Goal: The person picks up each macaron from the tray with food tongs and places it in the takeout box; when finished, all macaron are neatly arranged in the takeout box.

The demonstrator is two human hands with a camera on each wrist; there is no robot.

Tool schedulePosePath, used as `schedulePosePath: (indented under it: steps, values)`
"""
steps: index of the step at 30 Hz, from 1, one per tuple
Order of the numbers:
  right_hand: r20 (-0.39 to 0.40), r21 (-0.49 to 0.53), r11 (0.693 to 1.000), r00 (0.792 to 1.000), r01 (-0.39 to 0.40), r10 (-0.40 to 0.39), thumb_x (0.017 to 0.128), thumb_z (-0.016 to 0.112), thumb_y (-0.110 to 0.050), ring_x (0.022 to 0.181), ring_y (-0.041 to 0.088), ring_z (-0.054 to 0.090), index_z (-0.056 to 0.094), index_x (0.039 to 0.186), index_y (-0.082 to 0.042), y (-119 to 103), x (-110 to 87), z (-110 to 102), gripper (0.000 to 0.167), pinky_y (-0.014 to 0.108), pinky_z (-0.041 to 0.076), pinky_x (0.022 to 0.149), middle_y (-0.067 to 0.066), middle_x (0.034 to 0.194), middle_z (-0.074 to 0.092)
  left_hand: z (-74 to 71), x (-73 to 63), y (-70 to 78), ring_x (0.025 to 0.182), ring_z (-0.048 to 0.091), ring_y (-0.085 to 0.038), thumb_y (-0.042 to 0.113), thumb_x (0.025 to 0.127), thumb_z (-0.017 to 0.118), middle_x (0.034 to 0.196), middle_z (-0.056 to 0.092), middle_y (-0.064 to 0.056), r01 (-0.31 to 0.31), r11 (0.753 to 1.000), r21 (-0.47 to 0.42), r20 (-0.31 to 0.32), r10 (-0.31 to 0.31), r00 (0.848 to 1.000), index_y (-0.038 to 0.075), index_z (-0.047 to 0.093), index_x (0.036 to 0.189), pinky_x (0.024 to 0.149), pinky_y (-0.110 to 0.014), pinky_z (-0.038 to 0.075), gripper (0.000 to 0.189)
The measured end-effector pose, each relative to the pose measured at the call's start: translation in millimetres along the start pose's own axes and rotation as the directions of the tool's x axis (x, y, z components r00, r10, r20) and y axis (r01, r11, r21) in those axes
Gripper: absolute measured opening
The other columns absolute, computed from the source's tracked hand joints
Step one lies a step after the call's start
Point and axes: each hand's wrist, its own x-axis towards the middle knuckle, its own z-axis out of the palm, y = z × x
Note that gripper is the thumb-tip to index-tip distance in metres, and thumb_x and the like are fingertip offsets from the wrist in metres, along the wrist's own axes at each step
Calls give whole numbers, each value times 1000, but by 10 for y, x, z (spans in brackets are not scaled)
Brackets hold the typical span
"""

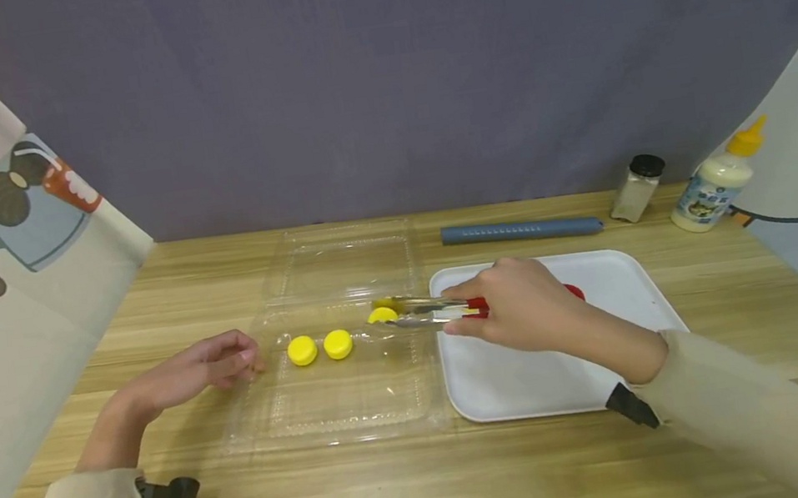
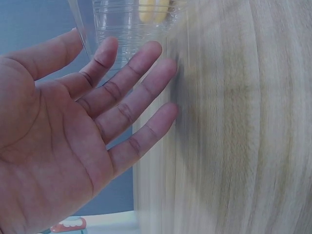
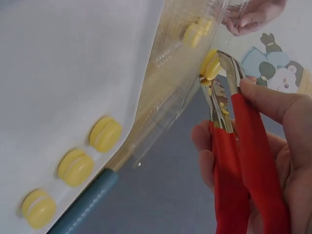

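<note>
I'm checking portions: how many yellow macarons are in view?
6: two macarons in the clear container, one macaron in the tongs, three macarons on the white tray. The right hand may hide more.

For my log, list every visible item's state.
Clear container: lid open.
Tongs: held in right hand, closed on a yellow macaron.
Two container macarons: resting side by side.
White tray: lying flat.
Three tray macarons: resting in a row.
Shaker jar: standing, black cap on.
Squeeze bottle: standing; nozzle opening too small to tell.
Blue-gray rod: lying flat.
Left hand: relaxed, holding nothing.
</note>
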Motion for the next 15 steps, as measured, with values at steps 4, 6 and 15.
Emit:
schedulePosePath:
  steps: [4,6,15]
  values:
    - [19,-32,999,1000,-11,12,88,80,-39,50,10,24,79,117,-15,-68,87,52,37,28,20,50,-11,43,30,-1,3,9,115,59,-29,25,110,45,128,63,-15,-5,1000,0,4,5,1000,-2,51,123,94,-45,48,30]
    - [23,-48,999,999,-25,26,87,80,-40,50,11,27,79,116,-15,-106,118,71,38,28,21,50,-10,44,35,-1,3,12,115,59,-29,25,110,45,127,63,-15,-9,1000,0,7,9,1000,-2,52,123,94,-45,48,30]
    - [52,-69,996,997,-56,60,88,80,-39,49,10,33,77,119,-14,-247,204,81,40,27,21,48,-7,53,46,5,-8,8,112,59,-29,25,110,45,126,62,-17,-19,1000,-1,1,19,1000,-2,52,121,93,-45,49,30]
